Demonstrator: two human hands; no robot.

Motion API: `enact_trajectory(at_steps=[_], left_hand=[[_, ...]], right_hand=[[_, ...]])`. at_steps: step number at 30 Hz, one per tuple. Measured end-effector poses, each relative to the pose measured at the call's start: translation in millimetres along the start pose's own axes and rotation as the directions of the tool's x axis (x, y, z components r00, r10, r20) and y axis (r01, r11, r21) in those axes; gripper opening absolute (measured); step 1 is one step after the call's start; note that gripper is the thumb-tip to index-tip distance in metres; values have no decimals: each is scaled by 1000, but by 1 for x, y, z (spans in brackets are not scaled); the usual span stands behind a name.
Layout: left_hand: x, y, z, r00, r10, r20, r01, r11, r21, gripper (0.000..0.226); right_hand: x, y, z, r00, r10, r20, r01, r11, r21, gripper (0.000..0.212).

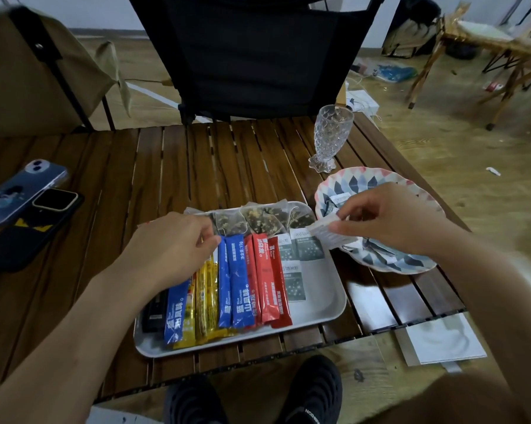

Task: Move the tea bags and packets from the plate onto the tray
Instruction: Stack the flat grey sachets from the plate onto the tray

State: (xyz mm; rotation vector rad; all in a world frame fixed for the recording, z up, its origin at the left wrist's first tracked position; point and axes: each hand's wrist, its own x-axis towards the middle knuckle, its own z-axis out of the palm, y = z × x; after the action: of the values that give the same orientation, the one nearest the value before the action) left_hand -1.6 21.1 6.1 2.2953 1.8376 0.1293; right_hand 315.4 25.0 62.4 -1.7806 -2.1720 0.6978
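A white tray (pixel 319 307) lies near the table's front edge. It holds black, blue, yellow and red stick packets (pixel 242 286), mesh tea bags (pixel 258 220) along its far edge and grey square packets (pixel 307 249) at its right. My left hand (pixel 172 243) hovers over the tray's left part, its fingertips at the top of a blue stick. To the right sits a patterned plate (pixel 362 179) with several grey packets left in it. My right hand (pixel 389 218) pinches a white packet (pixel 328 232) above the gap between plate and tray.
Two phones (pixel 28 206) lie at the table's left. A cut-glass goblet (pixel 331 137) stands just behind the plate. A black folding chair (pixel 258 56) is beyond the table. White paper (pixel 441 338) lies at the front right corner. My shoes (pixel 313 393) show below the table.
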Motion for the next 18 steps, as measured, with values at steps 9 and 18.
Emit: enact_trajectory(at_steps=[9,18], left_hand=[[0,-1,0,1000,6,-1,-6,1000,2,23],[-1,-2,-1,1000,2,2,-2,1000,6,23]], right_hand=[[-5,-11,19,941,0,339,-83,970,229,23],[1,-14,32,930,188,317,-279,921,273,41]])
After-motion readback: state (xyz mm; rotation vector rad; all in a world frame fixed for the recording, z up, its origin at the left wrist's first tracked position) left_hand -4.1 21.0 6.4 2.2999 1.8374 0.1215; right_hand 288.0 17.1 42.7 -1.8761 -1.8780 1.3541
